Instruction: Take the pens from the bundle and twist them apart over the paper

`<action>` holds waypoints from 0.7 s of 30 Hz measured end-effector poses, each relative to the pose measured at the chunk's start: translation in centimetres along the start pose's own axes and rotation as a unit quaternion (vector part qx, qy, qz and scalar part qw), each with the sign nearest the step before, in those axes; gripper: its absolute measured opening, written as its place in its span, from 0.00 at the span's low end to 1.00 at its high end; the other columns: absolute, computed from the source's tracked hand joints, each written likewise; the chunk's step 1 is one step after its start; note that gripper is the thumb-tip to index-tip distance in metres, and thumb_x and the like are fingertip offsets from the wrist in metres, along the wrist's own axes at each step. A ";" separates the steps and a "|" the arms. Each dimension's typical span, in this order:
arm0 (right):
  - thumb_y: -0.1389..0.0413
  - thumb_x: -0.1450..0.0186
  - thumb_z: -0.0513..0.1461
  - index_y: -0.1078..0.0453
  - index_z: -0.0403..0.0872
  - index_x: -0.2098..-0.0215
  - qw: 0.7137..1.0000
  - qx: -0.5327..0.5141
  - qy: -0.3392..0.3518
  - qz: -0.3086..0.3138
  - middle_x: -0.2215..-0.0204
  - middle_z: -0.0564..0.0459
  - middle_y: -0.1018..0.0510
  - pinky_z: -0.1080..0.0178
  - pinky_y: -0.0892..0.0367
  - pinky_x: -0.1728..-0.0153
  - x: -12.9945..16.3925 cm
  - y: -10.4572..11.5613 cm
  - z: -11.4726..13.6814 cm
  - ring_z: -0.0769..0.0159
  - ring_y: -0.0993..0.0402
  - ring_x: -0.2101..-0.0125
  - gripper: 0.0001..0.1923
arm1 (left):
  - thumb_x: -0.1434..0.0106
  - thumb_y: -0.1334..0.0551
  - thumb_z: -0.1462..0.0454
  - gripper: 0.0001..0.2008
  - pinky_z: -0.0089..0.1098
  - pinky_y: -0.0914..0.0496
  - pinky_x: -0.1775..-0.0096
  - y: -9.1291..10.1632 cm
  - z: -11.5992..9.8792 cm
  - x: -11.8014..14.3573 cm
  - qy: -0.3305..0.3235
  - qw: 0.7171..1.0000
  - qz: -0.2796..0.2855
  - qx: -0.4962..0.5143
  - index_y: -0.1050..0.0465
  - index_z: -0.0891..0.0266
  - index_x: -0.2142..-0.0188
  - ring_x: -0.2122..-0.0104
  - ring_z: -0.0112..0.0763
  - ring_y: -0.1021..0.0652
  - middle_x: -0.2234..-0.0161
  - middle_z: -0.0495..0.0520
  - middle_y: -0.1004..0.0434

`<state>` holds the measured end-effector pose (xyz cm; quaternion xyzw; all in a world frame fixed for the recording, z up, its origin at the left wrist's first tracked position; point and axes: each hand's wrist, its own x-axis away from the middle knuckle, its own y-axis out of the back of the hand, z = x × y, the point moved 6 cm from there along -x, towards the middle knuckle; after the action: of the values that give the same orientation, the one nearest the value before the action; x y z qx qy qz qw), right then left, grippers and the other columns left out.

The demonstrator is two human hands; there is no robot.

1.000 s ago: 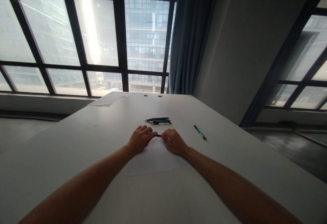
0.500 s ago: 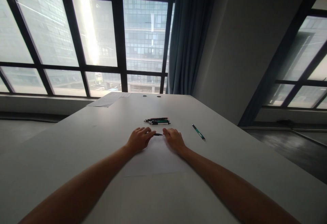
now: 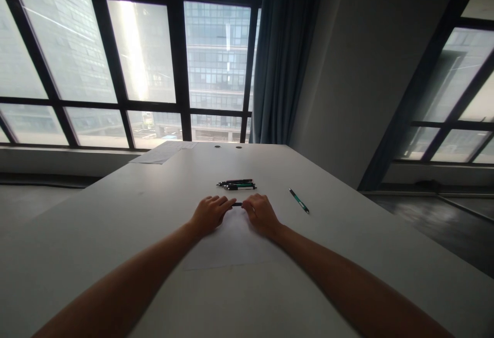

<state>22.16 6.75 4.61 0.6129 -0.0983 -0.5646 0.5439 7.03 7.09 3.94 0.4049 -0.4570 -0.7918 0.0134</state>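
- Left hand [image 3: 210, 213] and right hand [image 3: 261, 212]: each pinched one end of a dark pen [image 3: 237, 204].
- Sheet of paper [image 3: 231, 245]: lay beneath them on the table [image 3: 116, 225].
- Risk: a loosened pinch could let the pen roll away.

— Where are the arms?
— Both bare forearms run in from the bottom corners, converging toward twelve o'clock.
— And the left hand [image 3: 210, 213]?
— Palm down, fingers curled, tips pointing toward two o'clock at the other hand.
— The right hand [image 3: 261, 213]?
— Also knuckles up, fingers bent, its tips toward ten o'clock; the two hands sit nearly fingertip to fingertip.
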 end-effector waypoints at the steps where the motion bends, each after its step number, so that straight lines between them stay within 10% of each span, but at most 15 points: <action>1: 0.58 0.28 0.41 0.28 0.45 0.69 1.000 -0.003 0.000 0.001 0.69 0.50 0.23 0.62 0.45 0.60 0.0 0.0 -0.1 0.64 0.31 0.65 0.19 | 0.30 0.50 0.61 0.15 0.31 0.34 0.68 0.0 0.0 0.0 -0.001 1.000 0.002 -0.003 0.32 0.58 0.47 0.69 0.31 0.25 0.65 0.54 0.24; 21: 0.56 0.28 0.42 0.29 0.45 0.72 0.999 -0.033 0.037 -0.005 0.72 0.50 0.24 0.61 0.43 0.60 -0.1 -0.2 -0.4 0.64 0.31 0.68 0.20 | 0.30 0.49 0.62 0.13 0.29 0.31 0.69 -0.3 -0.1 0.0 0.012 0.999 0.044 0.010 0.32 0.61 0.50 0.69 0.31 0.23 0.66 0.53 0.23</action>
<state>22.29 7.12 4.41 0.6160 -0.0564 -0.5468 0.5642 7.18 7.18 3.66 0.3940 -0.4819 -0.7811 0.0499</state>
